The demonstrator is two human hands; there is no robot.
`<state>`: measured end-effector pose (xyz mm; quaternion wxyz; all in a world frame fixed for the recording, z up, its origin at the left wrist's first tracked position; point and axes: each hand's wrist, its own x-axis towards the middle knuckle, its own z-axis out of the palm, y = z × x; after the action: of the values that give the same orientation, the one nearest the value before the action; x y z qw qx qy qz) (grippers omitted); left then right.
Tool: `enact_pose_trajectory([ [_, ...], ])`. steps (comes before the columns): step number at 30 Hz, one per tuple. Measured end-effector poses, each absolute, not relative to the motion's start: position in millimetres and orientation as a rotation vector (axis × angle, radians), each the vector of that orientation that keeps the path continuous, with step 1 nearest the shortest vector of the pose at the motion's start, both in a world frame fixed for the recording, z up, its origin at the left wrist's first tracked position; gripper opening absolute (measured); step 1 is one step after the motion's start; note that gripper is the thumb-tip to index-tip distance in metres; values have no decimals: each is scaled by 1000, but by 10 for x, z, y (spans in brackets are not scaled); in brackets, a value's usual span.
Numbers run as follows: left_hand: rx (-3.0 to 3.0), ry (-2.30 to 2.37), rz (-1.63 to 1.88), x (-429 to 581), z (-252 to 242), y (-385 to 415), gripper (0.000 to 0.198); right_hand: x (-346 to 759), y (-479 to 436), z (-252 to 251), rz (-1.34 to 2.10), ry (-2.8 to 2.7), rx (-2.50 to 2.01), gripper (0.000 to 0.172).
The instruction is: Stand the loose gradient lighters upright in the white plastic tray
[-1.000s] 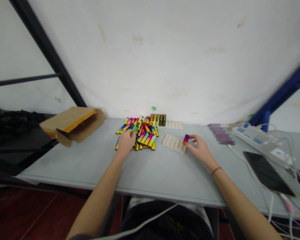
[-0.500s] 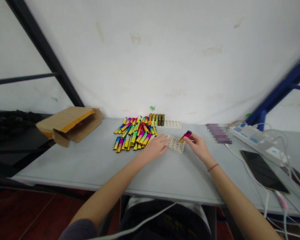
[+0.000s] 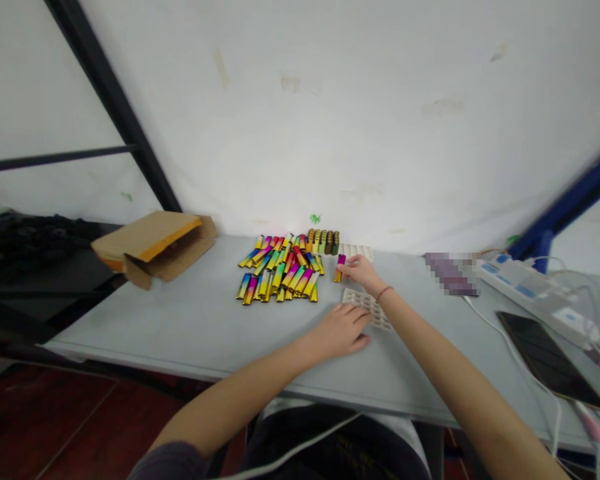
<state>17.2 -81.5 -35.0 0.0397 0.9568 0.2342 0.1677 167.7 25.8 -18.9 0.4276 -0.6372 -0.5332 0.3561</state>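
Right hand (image 3: 361,273): narrow pinch, fingertips (image 3: 346,267) on a slim rainbow-coloured metallic lighter (image 3: 340,268), which stands near-upright just right of the pile. Whether its base touches the table cannot be told. Red thread bracelet (image 3: 384,292) on that wrist.

Left hand (image 3: 340,331): open, fingers together, lying flat on the pale grey folding table (image 3: 190,327), holding nothing. Fingertips just beside the near corner of a white perforated plastic tray (image 3: 366,308); the right forearm crosses above that tray.

A second white perforated tray (image 3: 356,252) sits against the far table edge, just right of a tight row of upright lighters (image 3: 323,242) in orange, green and dark brown. In front of that row lies a loose heap of rainbow metallic lighters (image 3: 280,275), mostly angled the same way. Grey tabletop runs between the heap and the near edge, and between the heap and a brown cardboard mailer (image 3: 155,243), open and overhanging the left edge.

Right of the trays, well apart: a pixelated purple object (image 3: 450,273), a white power strip (image 3: 520,288), a white cable (image 3: 510,341), and a black smartphone (image 3: 550,360) near the right edge.
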Motion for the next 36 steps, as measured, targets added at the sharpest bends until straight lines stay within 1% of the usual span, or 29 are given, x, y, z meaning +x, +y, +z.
enact_pose_trajectory([
  [5,2954,725,481,196,-341,-813,41,1574,425,-208,635,-1613,-1822,27],
  [9,2958,713,473,201,-340,-813,40,1544,479,-154,584,-1695,-1859,26],
  [15,2964,710,477,203,-355,-804,41,1477,510,-114,511,-1785,-1909,31],
  [17,2966,704,483,202,-361,-801,42,1458,506,-107,479,-1798,-1934,29],
  [20,2969,706,483,202,-365,-800,42,1422,461,-99,428,-1802,-1971,19],
  [21,2971,709,476,202,-362,-801,42,1407,434,-96,404,-1811,-1984,18],
  [25,2977,716,441,202,-343,-808,41,1341,318,-80,279,-1952,-2036,37],
  [32,2994,730,433,194,-333,-812,36,1254,296,-68,239,-2025,-2070,29],
  [36,2976,740,426,185,-336,-824,40,1277,279,-3,262,-2011,-2031,34],
])
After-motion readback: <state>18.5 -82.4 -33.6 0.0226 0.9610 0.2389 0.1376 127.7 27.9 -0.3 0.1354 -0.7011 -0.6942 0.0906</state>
